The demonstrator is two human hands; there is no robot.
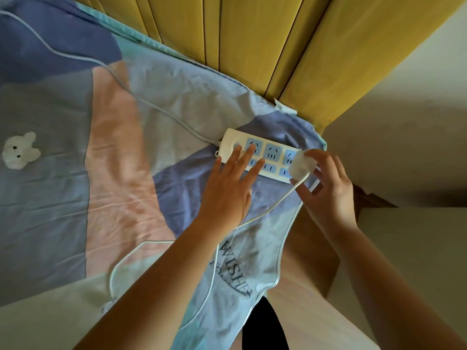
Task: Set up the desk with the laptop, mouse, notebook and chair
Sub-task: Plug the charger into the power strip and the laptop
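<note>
We see first the large bedsheet (pixel 113 152), in blue, pink and pale patches, which covers the bed, and behind it the yellow wooden headboard (pixel 252 41). On the sheet, near the corner of the bed, lies a white power strip (pixel 271 154) with blue sockets; its long axis runs from upper left to lower right, and its own cable (pixel 151 104) goes away to the upper left across the sheet. Our left hand (pixel 227 195) has straight fingers, and they press flat on the left end of the strip, so this hand holds it in place. Our right hand (pixel 328 188) grips a white charger plug (pixel 300 166) at the right end of the strip, and the plug sits right over the last sockets there. We cannot tell if its pins are in a socket or only above it. From the plug a thin white charger cable (pixel 227 231) runs down toward us and makes a loop on the sheet. We think the step is to connect or disconnect the laptop's charger, and the right hand is clearly the nearer one for it. The laptop, mouse, notebook and chair are not in view, so the desk is probably not yet arranged. A small white plush toy (pixel 20 151) lies far to the left, well apart, and nothing blocks the hands.
</note>
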